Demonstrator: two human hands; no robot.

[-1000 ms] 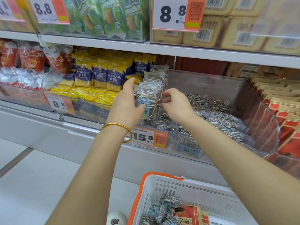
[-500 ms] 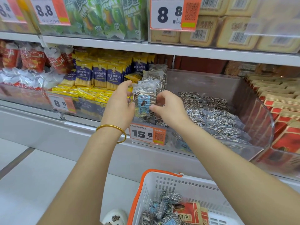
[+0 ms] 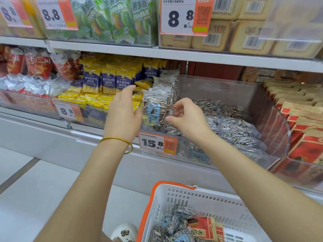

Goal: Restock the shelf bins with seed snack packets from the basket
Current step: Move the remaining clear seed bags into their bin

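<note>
Person is standing a seed packet point(image 3: 155, 110) upright in the front-left corner of the clear bin point(image 3: 262, 102). Left hand point(image 3: 122, 117) is bracing its side with mostly straight fingers, right hand point(image 3: 189, 118) is pinching its right edge with curled fingers. Imo the slippery bag is risking flopping onto the loose pile point(image 3: 227, 126) or over the low front lip toward the basket point(image 3: 174, 194) once they're letting go

Single head view: faces forward-down, close on shelf bin point(image 3: 227, 91); basket point(image 3: 218, 203) low; edges seemingly warped.
</note>
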